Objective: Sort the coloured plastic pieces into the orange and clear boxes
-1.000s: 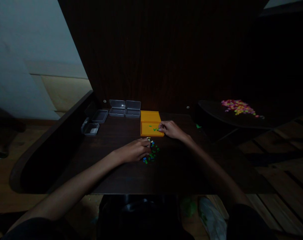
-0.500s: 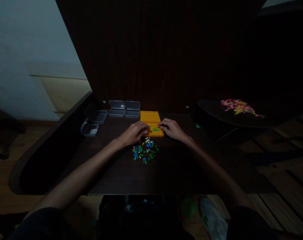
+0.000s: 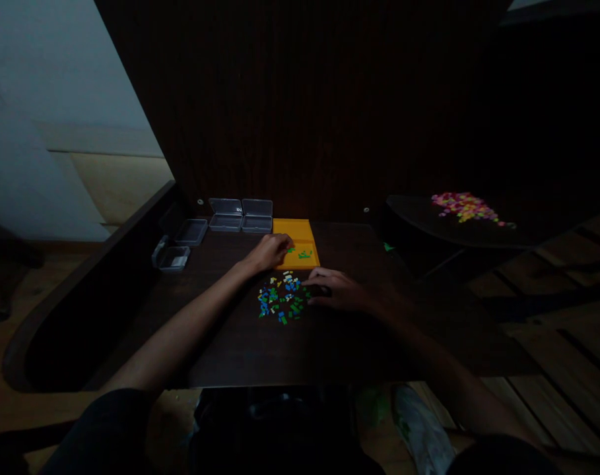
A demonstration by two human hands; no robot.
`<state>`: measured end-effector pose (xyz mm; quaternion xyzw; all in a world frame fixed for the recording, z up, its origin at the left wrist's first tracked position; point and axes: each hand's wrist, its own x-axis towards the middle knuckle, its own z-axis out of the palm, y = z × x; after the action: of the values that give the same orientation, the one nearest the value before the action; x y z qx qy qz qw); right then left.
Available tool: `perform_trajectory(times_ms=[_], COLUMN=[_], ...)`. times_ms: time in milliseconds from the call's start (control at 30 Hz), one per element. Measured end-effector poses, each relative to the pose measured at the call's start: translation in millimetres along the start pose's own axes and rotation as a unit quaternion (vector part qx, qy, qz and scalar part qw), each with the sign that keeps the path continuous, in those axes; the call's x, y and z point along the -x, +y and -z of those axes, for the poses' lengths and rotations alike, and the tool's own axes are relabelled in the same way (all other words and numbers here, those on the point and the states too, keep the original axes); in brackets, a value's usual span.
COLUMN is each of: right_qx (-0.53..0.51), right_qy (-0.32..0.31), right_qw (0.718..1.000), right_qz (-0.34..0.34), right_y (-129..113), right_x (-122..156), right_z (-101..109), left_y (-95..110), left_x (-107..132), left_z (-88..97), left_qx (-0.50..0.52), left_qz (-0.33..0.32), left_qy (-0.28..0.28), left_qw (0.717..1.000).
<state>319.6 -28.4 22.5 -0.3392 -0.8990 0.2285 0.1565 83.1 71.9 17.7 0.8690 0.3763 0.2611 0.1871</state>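
An orange box [image 3: 296, 231], its lid folded back, lies open on the dark table and holds several small green toy bricks [image 3: 305, 254]. My left hand [image 3: 272, 251] is over the box's left side, fingers curled together beside a green piece; whatever they pinch is too small to make out. In front of the box spreads a loose pile of tiny blue, green, white and yellow bricks [image 3: 282, 298]. At the pile's right edge is my right hand [image 3: 336, 289], with thumb and fingers apart and nothing visible between them.
Several clear plastic cases with raised lids, one of them a hinged case [image 3: 257, 223], stand left of the orange box. A raised side panel [image 3: 89, 290] bounds the table on the left. Pink and yellow pieces [image 3: 468, 206] are heaped on a side shelf at right.
My right hand has left the orange box and come down toward me to the brick pile. My left hand has shifted slightly up at the box. The whole view has shifted a little.
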Motion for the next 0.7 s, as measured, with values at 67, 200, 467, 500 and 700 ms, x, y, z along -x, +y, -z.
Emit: perform_trajectory(times_ms=[67,200,467,500,700], right_qx=[0.002,0.003,-0.018,-0.021,-0.014], right_qy=[0.009,0.016,0.035,0.035,0.04], right_qw=[1.0,1.0,0.999,0.999,0.999], right_qz=[0.004,0.02,0.024,0.023,0.008], right_y=[1,3,0,-1,-5], right_x=[-1,-2,-2,-1,2], right_z=[-4,-8,-12,-12,-13], left_y=[3,18,54,55,59], left_x=[3,16,44,45,45], left_z=[3.3,13.0,12.9,11.4,5.3], left_qx=[-0.007,-0.017,0.012,0.006,-0.041], left_qz=[-0.011,-0.06,-0.139,-0.143,-0.145], left_qy=[0.003,0.022,-0.154,-0.163,-0.18], left_qw=[1.0,0.998,0.978,0.976,0.972])
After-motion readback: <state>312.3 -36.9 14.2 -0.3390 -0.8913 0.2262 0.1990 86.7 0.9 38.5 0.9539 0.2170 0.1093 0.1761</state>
